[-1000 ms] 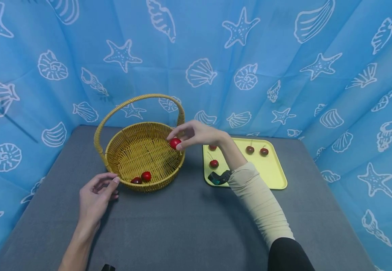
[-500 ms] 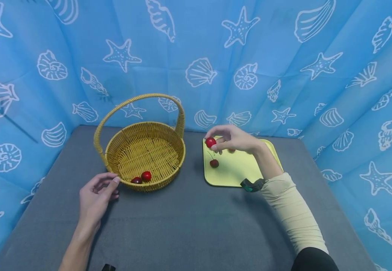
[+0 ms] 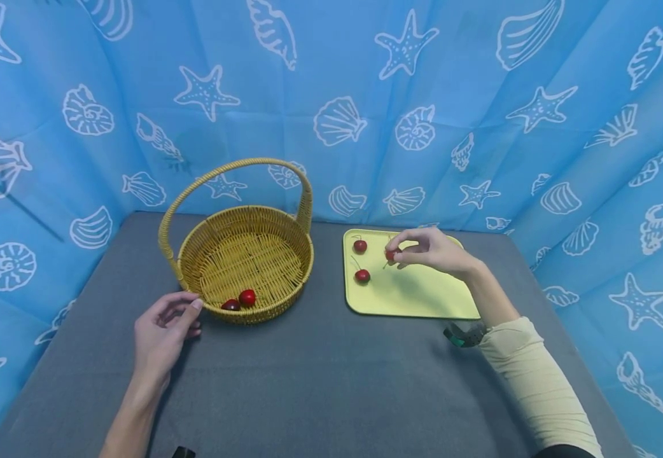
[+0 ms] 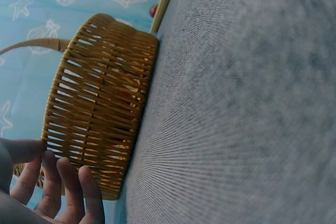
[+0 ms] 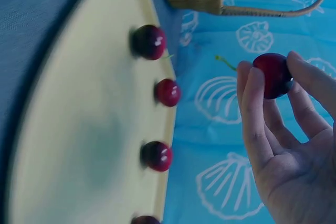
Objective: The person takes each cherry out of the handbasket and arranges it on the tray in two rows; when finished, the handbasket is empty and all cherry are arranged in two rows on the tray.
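Over the yellow tray [image 3: 423, 300], my right hand [image 3: 431, 251] pinches a dark red cherry [image 5: 273, 74] between thumb and fingertips; its green stem sticks out in the right wrist view. My left hand [image 3: 162, 331] holds the near-left rim of a woven basket [image 3: 304, 264], thumb and forefinger at the edge, the other fingers beside its outer wall. Inside the basket, two red cherries [image 3: 247, 298] lie against the near wall. On the tray's left part rest a cherry [image 3: 360, 245] at the back and another cherry [image 3: 362, 276] in front; the right wrist view shows several there.
A grey cloth [image 3: 308, 381] covers the table. Behind it hangs a blue curtain [image 3: 343, 63] with white shells and starfish. The basket's tall arched handle [image 3: 240, 164] rises above its rim. A dark wrist device [image 3: 463, 335] sits below my right wrist.
My right hand has carried the cherry from the basket's right rim rightward to over the tray, uncovering the tray's left cherries. My left hand and the basket have stayed in place.
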